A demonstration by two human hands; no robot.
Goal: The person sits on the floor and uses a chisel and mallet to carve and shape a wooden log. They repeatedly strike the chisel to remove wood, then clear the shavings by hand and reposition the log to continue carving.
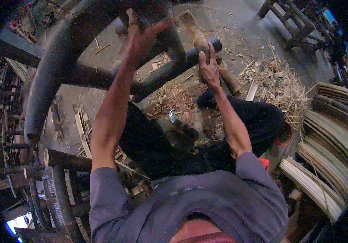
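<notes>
My left hand (143,36) grips a large dark bamboo frame (74,36) at the upper left, thumb to the right and fingers partly hidden. Thick rounded poles make up this frame, and one long dark pole (168,77) slants up to the right between my knees. My right hand (209,72) is closed around a light-brown, club-like wooden piece (198,37), which points away from me above that pole's far end. Its lower part is hidden in the hand. Just right of the wrist lies a short tan bamboo length (231,83).
Wood shavings (281,83) are heaped on the floor at right. Bundles of curved bamboo strips (323,150) stand at the right edge. Dark bamboo furniture parts (60,190) crowd the left. A small shiny metal object (173,116) lies between my legs. Another dark frame (295,24) stands far right.
</notes>
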